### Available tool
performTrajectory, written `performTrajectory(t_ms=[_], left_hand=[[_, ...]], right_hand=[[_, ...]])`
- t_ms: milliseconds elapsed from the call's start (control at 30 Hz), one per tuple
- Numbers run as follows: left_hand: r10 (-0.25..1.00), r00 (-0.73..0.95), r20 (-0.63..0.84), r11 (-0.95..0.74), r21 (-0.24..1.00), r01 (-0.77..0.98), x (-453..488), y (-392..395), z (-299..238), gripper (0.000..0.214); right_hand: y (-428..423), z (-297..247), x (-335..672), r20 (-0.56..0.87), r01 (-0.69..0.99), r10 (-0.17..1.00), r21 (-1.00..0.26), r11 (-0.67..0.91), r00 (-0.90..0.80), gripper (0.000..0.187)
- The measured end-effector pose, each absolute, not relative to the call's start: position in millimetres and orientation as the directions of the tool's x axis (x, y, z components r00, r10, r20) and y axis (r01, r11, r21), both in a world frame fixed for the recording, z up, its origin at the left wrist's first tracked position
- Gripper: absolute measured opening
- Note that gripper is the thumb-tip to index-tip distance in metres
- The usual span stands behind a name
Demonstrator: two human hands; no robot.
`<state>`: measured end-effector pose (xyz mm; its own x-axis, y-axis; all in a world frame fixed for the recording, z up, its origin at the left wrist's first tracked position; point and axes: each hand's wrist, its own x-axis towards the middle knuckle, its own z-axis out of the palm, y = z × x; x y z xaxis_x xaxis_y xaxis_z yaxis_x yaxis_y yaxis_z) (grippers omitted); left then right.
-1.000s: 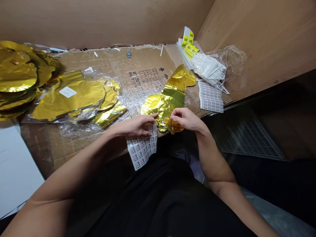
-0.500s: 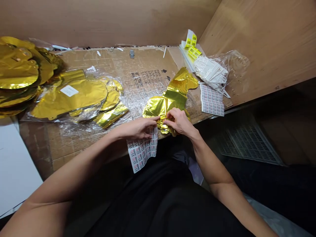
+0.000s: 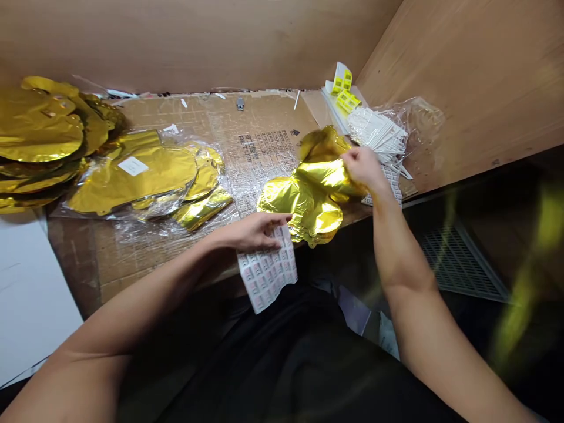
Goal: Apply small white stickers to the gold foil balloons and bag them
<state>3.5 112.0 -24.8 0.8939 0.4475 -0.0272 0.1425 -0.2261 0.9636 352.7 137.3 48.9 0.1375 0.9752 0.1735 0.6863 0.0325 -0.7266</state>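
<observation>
My left hand (image 3: 258, 231) is closed on a sheet of small printed stickers (image 3: 268, 276), which hangs off the table's front edge. Thumb and fingers pinch its upper part. My right hand (image 3: 363, 166), fingers curled, grips the right side of a shiny gold foil balloon (image 3: 324, 173), flat and blurred by motion. Under and in front of it lie more flat gold foil balloons (image 3: 286, 197), stacked near the table edge, just beyond my left fingertips.
More gold foil balloons (image 3: 39, 129) are piled at the left, beside a clear bag of foil balloons (image 3: 145, 176). White sticks (image 3: 379, 132), yellow labels (image 3: 346, 100) and another sticker sheet (image 3: 392, 179) lie at the right. A blurred yellow strip (image 3: 524, 294) shows over the dark floor.
My right hand has moved up and right from the stack's front edge, pulling at the top gold foil. My left hand stays with the sticker sheet. A yellow blur has appeared at the right.
</observation>
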Motion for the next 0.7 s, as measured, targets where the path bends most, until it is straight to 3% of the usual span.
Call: performTrajectory(t_ms=[67, 133, 167, 200, 267, 333, 533, 700], left_hand=[[0.560, 0.827, -0.047, -0.067, 0.993, 0.102, 6, 111, -24, 0.030], [0.644, 0.762, -0.060, 0.052, 0.998, 0.035, 8, 109, -23, 0.034], [0.671, 0.739, -0.061, 0.082, 0.997, 0.008, 9, 108, -22, 0.035], [0.696, 0.716, -0.055, 0.093, 0.996, -0.014, 10, 106, -22, 0.037], [0.736, 0.676, -0.031, 0.076, 0.996, -0.037, 12, 103, -24, 0.040], [0.761, 0.648, -0.002, 0.037, 0.998, -0.041, 13, 101, -26, 0.041], [0.790, 0.612, 0.033, -0.065, 0.997, 0.031, 13, 97, -33, 0.040], [0.794, 0.605, 0.064, -0.113, 0.993, 0.044, 16, 94, -32, 0.037]], right_hand=[[142, 65, 362, 0.371, 0.795, 0.873, -0.606, -0.031, 0.316, 0.041], [127, 69, 347, 0.477, 0.879, 0.824, -0.475, -0.051, 0.305, 0.027], [112, 66, 331, 0.453, 0.890, 0.858, -0.455, -0.011, 0.242, 0.021], [95, 60, 311, 0.366, 0.871, 0.919, -0.488, 0.053, 0.149, 0.021], [60, 44, 270, 0.110, 0.723, 0.990, -0.676, 0.138, -0.086, 0.022], [35, 27, 238, 0.057, 0.638, 0.990, -0.759, 0.129, -0.133, 0.021], [16, 2, 215, 0.302, 0.696, 0.953, -0.690, 0.199, 0.026, 0.019], [10, -4, 208, 0.392, 0.754, 0.919, -0.616, 0.230, 0.040, 0.021]])
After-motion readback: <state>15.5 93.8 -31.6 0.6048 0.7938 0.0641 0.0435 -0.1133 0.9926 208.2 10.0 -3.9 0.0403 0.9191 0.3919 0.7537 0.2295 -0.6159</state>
